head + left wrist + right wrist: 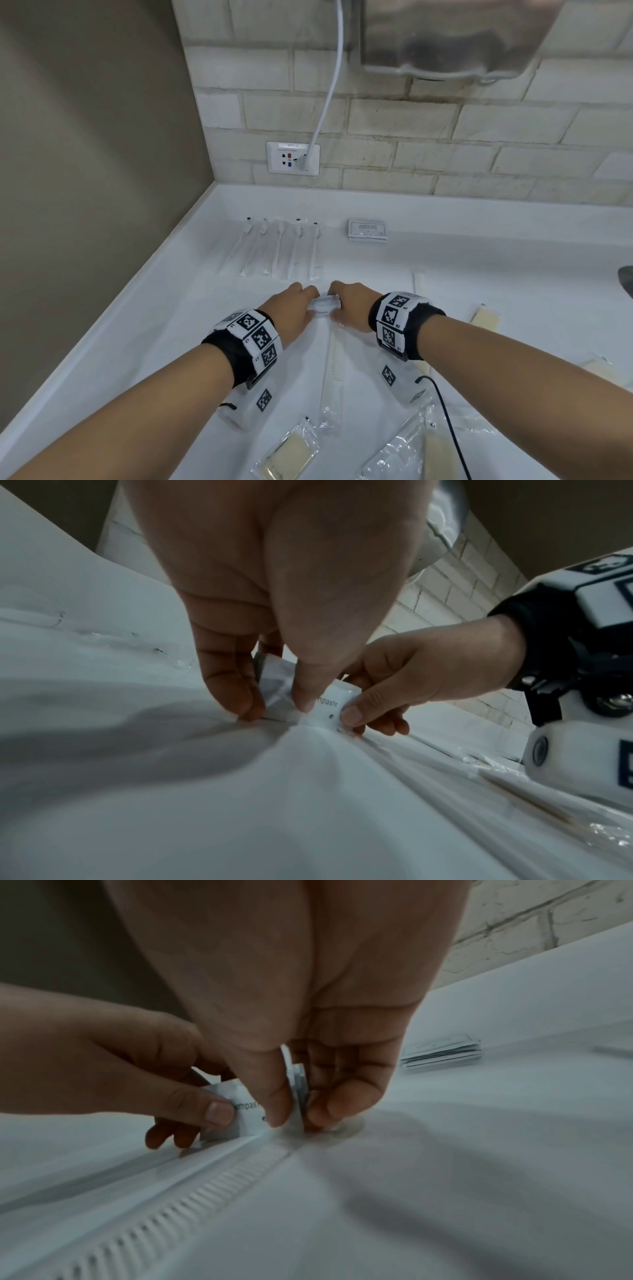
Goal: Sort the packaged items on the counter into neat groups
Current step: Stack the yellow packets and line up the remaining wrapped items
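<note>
- My left hand (294,308) and right hand (352,305) meet mid-counter (171,325), both pinching a small stack of white toothpaste sachets (323,305).
- In the left wrist view, my left thumb and fingers (232,685) curl round the stack's left end; my right thumb and fingers clamp its right end.
- The sachets (329,704) stand on edge, their lower edge touching the counter; part of the word "toothpaste" shows on the front one.
- In the right wrist view, the stack's edges (296,1080) show between my right thumb and forefinger.
- A white comb (337,356) in clear wrap lies just near of the stack, between my wrists, running towards me.
- Far left, wrapped toothbrushes (281,250) lie side by side in a row.
- Far of my right hand, a squared pile of shampoo sachets (367,230) sits near the wall.
- Near me, wrapped cream soaps (286,457) lie loose, with more cream packets (484,318) to the right.
</note>
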A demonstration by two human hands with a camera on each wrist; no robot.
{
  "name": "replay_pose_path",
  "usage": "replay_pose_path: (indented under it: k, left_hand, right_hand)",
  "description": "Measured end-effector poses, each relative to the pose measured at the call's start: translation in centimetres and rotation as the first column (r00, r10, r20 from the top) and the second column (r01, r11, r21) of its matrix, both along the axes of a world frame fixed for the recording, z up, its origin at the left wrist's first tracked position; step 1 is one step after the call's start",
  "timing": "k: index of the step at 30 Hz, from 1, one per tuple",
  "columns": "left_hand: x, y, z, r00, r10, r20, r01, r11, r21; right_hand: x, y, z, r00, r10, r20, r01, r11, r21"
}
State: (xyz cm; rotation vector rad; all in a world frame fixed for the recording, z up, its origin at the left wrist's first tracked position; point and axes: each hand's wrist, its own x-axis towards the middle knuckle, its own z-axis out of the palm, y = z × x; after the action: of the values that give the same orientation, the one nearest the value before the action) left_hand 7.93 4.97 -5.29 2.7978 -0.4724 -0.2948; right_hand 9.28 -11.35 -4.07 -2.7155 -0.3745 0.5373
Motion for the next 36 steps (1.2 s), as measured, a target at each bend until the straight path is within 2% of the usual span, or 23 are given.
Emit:
replay_pose_path:
  k: [5,8,11,15,17,19,22,29,36]
  left_hand:
    - [0.7,0.2,0.8,0.999,0.027,-0.024,-0.028,0.998,-0.057]
    - [2.3,-0.3,1.8,0.99,0.129,-0.05,-0.137,0.968,-0.212]
    - [4.7,-2.1,3.2,0.98,0.185,-0.073,-0.199,0.91,-0.364]
    - [8.8,-5.4,4.3,0.966,0.241,-0.092,-0.256,0.859,-0.443]
    - [10.5,-7.0,4.8,0.953,0.273,-0.131,-0.302,0.843,-0.445]
    - [12.0,-8.3,5.0,0.95,0.276,-0.148,-0.313,0.865,-0.393]
    - [13.6,-9.7,4.2,0.953,0.263,-0.152,-0.298,0.906,-0.301]
    - [14.4,-12.0,1.6,0.947,0.276,-0.164,-0.299,0.944,-0.14]
    - [15.2,-12.1,1.1,0.955,0.26,-0.145,-0.279,0.951,-0.132]
  right_hand:
    - [0.8,-0.6,0.6,0.999,0.006,0.046,-0.005,0.999,-0.034]
    - [1.9,-2.3,1.7,0.998,-0.033,0.055,0.031,0.999,0.035]
    - [3.5,-4.7,3.2,0.988,-0.153,0.034,0.143,0.97,0.199]
    - [6.4,-7.6,4.5,0.945,-0.326,-0.008,0.309,0.886,0.347]
    - [7.9,-8.7,4.6,0.918,-0.396,-0.013,0.37,0.846,0.384]
    - [9.3,-9.4,4.3,0.887,-0.46,-0.026,0.433,0.813,0.39]
    - [10.9,-9.8,3.2,0.865,-0.5,-0.044,0.487,0.814,0.318]
    - [12.0,-10.5,1.2,0.881,-0.473,-0.018,0.472,0.876,0.098]
    - [13.3,-9.5,0.5,0.88,-0.475,-0.013,0.473,0.878,-0.067]
